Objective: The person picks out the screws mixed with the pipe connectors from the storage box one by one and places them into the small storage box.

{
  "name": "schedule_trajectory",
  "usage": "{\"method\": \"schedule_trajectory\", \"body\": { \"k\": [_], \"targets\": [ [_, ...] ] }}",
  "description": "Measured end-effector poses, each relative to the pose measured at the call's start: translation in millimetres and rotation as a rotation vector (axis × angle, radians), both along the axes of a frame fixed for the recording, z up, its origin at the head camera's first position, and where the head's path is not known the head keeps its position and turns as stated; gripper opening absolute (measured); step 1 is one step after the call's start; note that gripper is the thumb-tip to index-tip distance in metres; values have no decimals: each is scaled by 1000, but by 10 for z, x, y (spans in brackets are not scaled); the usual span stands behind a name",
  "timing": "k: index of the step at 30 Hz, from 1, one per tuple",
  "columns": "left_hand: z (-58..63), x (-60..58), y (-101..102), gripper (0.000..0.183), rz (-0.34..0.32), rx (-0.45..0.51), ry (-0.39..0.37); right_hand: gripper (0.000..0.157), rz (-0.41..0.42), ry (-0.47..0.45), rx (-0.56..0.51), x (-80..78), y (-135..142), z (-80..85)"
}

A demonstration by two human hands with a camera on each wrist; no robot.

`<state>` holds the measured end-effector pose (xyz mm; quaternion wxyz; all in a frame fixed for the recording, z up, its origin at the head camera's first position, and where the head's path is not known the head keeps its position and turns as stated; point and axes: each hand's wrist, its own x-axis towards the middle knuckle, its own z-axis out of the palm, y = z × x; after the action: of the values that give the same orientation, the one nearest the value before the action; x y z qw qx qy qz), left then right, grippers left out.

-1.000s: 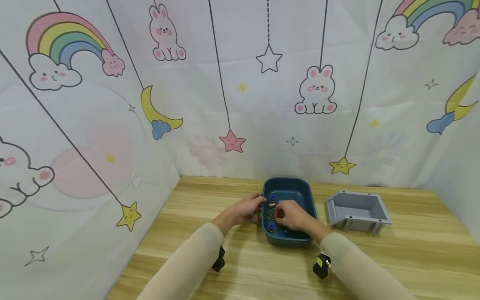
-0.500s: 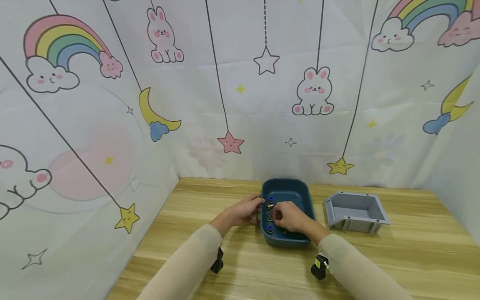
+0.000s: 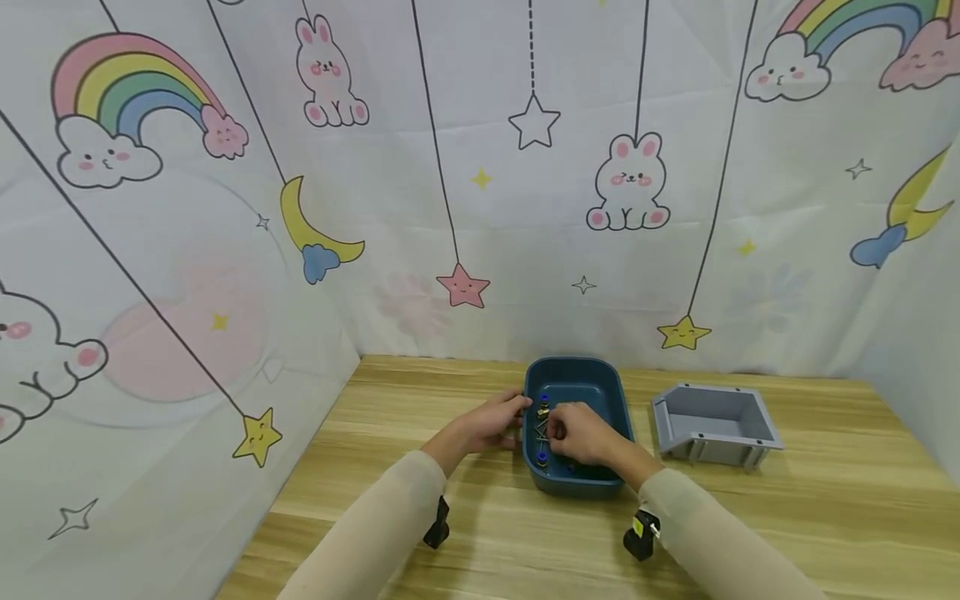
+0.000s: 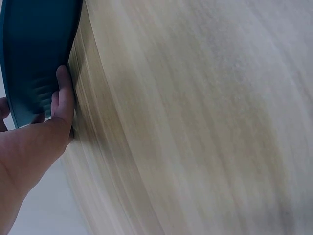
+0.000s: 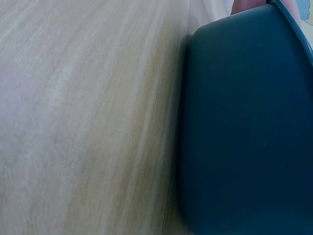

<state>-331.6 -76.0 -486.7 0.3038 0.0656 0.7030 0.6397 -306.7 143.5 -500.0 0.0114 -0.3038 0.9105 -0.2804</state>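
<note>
A white fabric backdrop (image 3: 390,183) printed with rainbows, rabbits, stars and moons fills the upper part and the left side of the head view, and a light, wood-grained surface (image 3: 495,533) spreads across the bottom. Right of centre in the lower half stands a dark blue, rounded rectangular plastic bin (image 3: 573,487), upright on the surface. Along the left side of its floor lie a small brass-coloured fitting with a blue cap (image 3: 545,401), some thin metal pieces (image 3: 541,433) crossing one another, and, nearer the lower edge, another small blue-capped fitting (image 3: 542,459).

The person's left hand (image 3: 491,421) holds the bin at its left wall: the fingertips reach the rim, and the left wrist view shows a digit lying along the outside of the wall. The person's right hand (image 3: 585,432) reaches into the bin, its fingers bent and bunched just beside the thin metal pieces; whether this grip pinches one of them cannot be told, since the fingertips are hidden.

To the right of the bin, well apart from the left hand, sits a grey plastic storage box (image 3: 723,452). Cream sleeves (image 3: 363,529) cover both forearms, which enter from the bottom of the frame.
</note>
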Motion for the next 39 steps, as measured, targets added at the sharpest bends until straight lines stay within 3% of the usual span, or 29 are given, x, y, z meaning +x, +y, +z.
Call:
{"method": "schedule_trajectory", "body": {
  "k": [16,23,39],
  "targets": [
    [-37,-6,-28,45,-1,45,-11,16,18,31,-32,-3,-22,13],
    [-29,17,-10,52,5,61,-21,14,8,32,-40,15,-13,17],
    [-17,17,-1,50,-3,55,-10,14,-3,39,-76,15,-12,32]
  ]
}}
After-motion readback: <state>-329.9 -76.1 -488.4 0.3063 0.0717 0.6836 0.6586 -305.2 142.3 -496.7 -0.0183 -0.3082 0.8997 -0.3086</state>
